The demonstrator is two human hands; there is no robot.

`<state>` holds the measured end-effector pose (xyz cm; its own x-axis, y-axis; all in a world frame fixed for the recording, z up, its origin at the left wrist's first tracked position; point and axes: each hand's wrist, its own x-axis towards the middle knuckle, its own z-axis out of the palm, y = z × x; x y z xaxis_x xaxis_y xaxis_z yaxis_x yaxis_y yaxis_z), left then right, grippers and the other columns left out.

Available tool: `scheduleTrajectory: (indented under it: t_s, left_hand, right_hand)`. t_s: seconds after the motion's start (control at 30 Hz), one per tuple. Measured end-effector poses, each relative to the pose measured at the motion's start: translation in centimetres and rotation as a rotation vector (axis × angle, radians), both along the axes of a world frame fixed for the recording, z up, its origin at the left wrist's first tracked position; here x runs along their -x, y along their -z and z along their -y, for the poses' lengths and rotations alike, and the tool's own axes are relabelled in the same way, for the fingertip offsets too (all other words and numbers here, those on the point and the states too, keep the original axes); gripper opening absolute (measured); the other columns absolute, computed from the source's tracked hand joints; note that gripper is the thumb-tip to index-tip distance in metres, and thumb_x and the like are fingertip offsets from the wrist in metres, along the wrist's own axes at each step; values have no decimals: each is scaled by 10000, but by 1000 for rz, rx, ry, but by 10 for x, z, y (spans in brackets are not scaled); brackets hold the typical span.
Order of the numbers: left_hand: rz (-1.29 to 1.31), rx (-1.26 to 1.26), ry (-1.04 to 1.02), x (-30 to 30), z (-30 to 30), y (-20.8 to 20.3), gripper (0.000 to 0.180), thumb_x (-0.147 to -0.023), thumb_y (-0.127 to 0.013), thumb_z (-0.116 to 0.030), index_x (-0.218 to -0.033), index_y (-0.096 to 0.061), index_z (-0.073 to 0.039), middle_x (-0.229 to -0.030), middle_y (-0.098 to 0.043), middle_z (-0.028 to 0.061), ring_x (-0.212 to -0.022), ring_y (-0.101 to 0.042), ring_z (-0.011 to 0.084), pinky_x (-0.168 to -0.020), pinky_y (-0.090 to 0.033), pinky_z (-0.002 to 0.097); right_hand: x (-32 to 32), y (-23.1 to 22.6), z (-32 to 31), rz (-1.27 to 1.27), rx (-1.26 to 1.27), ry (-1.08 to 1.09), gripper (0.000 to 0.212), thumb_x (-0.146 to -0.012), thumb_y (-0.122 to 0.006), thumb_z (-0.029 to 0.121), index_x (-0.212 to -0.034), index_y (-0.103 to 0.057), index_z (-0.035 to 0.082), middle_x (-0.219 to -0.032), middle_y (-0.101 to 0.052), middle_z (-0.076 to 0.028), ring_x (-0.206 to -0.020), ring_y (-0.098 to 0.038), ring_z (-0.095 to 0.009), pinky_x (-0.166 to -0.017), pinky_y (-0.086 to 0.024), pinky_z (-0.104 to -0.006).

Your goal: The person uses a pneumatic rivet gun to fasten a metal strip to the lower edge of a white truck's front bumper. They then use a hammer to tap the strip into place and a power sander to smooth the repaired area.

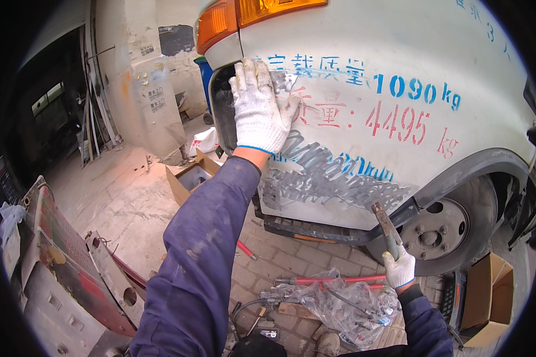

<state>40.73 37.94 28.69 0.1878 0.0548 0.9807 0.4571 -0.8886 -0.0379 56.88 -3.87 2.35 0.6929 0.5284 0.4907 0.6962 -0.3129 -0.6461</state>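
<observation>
Along the left edge of the white painted metal vehicle panel [357,134], the left hand [260,113], in a whitish knit work glove with a blue cuff, lies flat, fingers extended and thumb spread toward the panel's middle; contact looks likely, the palm perhaps bracing there. Below the panel's lower right part, the right hand [399,265], similarly gloved, has its fingers wrapped around a slim, hammer-like tool with a grey shaft and a brown, rusty-looking end [388,232]. This tool points up and left, its end at the panel's lower edge; gripping low presumably leaves that end free. Grey scribbled marking [333,184] covers the panel's lower middle. To the panel's lower right: a black-tyred wheel with a grey steel centre [449,223]. On the paving below the panel: crumpled clear plastic sheeting [354,309] over part of some red bars [363,278], the sheeting possibly serving as wrapping. Hard to make out: whether the tool's end touches the panel or stands in front of it; how the right fingers close; what lies under the plastic. Left of the panel, an opened brown cardboard box [175,184] is partly hidden by the left sleeve [202,238].
</observation>
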Motion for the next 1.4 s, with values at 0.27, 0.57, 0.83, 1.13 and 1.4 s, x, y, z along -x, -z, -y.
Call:
scheduleTrajectory:
  t_s: [0.27, 0.57, 0.83, 1.13, 1.4]
  left_hand:
    - [-253, -10, 103, -2, 23, 75, 1077, -911, -807, -580, -1669, -408, 72, -1781, -283, 336, -1693, -184, 515, -1389, -108, 611]
    - [-559, -119, 127, 17, 23, 65, 1027, -889, -820, -589, -1660, -467, -11, -1784, -350, 236, -1683, -263, 457, -1388, -165, 584]
    - [-287, -56, 157, -22, 50, 50, 1057, -933, -786, -563, -1701, -379, 39, -1790, -284, 321, -1702, -183, 496, -1397, -82, 598]
    - [-458, -10, 145, 31, 41, 85, 1019, -910, -847, -483, -1675, -422, 39, -1784, -321, 284, -1677, -261, 481, -1391, -169, 586]
    - [-560, 72, -4, 51, 31, 74, 1001, -943, -796, -511, -1672, -433, 70, -1784, -293, 323, -1682, -237, 495, -1393, -141, 584]
  right_hand:
    - [18, -15, -22, -10, 12, -51, 310, -971, -832, 282, -982, -698, 3, -736, -664, -247, -660, -678, -445, -639, -542, -458]
    - [21, -17, -31, -25, -22, -60, 324, -984, -812, 298, -954, -676, 5, -728, -641, -259, -686, -667, -484, -634, -527, -473]
    - [23, -27, -37, 15, -14, -42, 301, -1010, -784, 295, -996, -675, 15, -754, -659, -264, -711, -681, -501, -637, -530, -494]
    - [70, -129, -110, 317, -150, -204, 342, -1070, -742, 344, -1184, -642, 38, -825, -722, -249, -771, -739, -487, -663, -578, -545]
    - [82, -182, -161, 480, -109, -183, 417, -1066, -743, 417, -1143, -654, 17, -827, -732, -227, -758, -745, -466, -668, -589, -537]
